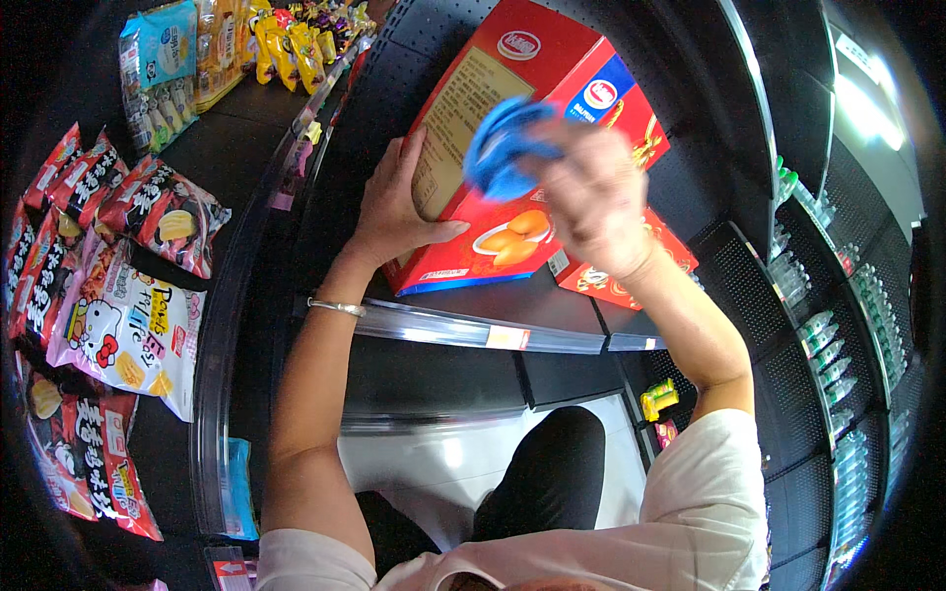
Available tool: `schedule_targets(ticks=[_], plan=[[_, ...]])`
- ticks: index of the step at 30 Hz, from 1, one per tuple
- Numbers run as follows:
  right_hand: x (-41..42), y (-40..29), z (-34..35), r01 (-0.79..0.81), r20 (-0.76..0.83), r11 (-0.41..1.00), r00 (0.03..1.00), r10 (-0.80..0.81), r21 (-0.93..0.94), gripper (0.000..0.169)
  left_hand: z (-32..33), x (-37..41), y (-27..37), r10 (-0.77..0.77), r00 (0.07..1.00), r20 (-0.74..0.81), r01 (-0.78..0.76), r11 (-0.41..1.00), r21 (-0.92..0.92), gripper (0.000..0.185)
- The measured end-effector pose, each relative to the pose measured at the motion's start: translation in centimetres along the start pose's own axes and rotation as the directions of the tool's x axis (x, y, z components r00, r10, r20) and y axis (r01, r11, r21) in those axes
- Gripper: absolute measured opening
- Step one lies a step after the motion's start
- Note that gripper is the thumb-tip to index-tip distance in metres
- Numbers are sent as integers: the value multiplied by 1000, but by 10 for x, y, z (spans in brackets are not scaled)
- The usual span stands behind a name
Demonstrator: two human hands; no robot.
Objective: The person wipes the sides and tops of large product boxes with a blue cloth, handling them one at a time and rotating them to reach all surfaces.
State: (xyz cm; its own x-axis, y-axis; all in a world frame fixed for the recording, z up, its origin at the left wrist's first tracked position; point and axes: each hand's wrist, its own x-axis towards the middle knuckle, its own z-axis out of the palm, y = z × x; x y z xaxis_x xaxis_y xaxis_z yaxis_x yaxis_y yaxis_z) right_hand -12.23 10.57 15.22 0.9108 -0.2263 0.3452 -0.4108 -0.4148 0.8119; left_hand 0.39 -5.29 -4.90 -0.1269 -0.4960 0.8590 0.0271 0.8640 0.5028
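A large red gift box (pixel 510 255) with a blue edge band and pictured pastries stands tilted on the black metal shelf (pixel 414 318). My left hand (pixel 399 203) grips its left side, with the thumb on the front corner and the fingers along the beige text panel. In front of the box, my right hand (pixel 595 196) is blurred and clutches a bunched blue cloth (pixel 506 148). Whether the cloth touches the box cannot be made out. Behind my right wrist, a second red box (pixel 602 284) lies lower on the same shelf, partly hidden.
Bagged snacks (pixel 122 318) fill the shelf on the left, with a clear plastic shelf lip (pixel 211 443) along its edge. Yellow candy packs (pixel 292 55) lie at the upper left. Water bottles (pixel 824 354) line the shelves at right. A price strip (pixel 510 337) runs along the front edge below the box.
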Motion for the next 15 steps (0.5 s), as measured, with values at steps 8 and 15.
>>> schedule_targets(ticks=[8,15], plan=[[-46,34,39,-459,-217,885,859,464,77,30,-2,-1,10,-68,996,50,71,996,-59,129],[-89,-51,98,-448,-73,855,874,480,260,27,-2,-5,-9,7,999,54,-3,997,-72,135]])
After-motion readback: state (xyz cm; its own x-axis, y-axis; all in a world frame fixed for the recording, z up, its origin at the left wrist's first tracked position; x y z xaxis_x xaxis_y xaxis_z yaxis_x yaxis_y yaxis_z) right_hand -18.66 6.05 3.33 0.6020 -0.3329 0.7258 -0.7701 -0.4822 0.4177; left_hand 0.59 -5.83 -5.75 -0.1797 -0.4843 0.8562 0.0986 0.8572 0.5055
